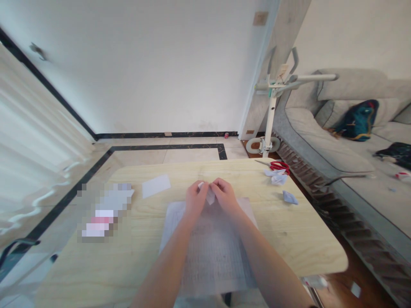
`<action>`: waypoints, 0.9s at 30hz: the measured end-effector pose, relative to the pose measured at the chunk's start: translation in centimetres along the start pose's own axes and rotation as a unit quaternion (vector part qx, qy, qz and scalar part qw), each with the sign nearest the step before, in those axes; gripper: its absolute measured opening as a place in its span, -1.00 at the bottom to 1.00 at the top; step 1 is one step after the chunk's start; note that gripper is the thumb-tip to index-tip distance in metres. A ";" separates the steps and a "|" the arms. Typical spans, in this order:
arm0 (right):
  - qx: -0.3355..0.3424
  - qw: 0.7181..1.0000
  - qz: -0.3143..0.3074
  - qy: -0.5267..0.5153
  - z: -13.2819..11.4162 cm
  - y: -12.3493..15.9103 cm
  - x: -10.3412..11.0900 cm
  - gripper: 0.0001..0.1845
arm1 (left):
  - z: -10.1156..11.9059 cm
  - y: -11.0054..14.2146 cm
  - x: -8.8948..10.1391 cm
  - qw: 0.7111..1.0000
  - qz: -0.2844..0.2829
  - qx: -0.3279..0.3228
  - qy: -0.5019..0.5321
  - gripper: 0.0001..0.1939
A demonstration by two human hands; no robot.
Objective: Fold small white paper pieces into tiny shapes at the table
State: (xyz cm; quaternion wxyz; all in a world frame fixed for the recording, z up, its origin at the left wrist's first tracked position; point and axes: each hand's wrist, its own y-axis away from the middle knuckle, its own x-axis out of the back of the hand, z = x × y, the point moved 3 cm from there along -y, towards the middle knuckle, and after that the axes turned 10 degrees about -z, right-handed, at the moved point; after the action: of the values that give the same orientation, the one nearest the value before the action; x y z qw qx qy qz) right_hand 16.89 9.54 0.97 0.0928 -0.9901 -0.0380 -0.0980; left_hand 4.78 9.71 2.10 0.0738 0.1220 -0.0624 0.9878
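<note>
A small piece of folded white paper (pixel 210 197) is held between my two hands, above the far edge of a large printed sheet (pixel 215 261) on the wooden table. My left hand (pixel 195 197) pinches the paper from the left, its fingertips closed at the upper edge. From the other side my right hand (pixel 224 194) grips it, thumb and fingers pressed together. Parts of the paper are covered by the fingers, so its full shape does not show.
The pale wooden table (pixel 305 239) bears a blank white sheet (pixel 156 186) at left. Red-handled scissors (pixel 280 166), crumpled paper pieces (pixel 278 177) and a bluish folded paper (pixel 290 197) lie at right. Beyond stand exercise equipment (pixel 270 119) and a grey sofa (pixel 321 132).
</note>
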 end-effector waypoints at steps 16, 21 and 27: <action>0.001 1.000 -0.012 -0.020 0.2 0.0 0.0 -0.85 | 0.2 -0.1 0.2 0.999 -0.008 -0.012 -0.036 -0.74; 0.000 1.000 -0.008 -0.009 0.2 0.0 0.1 -0.85 | -0.2 -0.2 0.1 0.999 -0.007 -0.007 -0.043 -0.72; 0.011 1.000 0.000 -0.018 0.5 0.0 0.2 -0.83 | -0.4 -0.4 -0.1 1.000 -0.017 0.005 -0.019 -0.77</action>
State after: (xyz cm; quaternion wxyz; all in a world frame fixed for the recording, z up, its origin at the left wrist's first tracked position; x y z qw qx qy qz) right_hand 17.13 9.67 0.53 0.1026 -0.9907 -0.0411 -0.0795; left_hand 4.83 10.13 1.71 0.0887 0.1426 -0.0566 0.9842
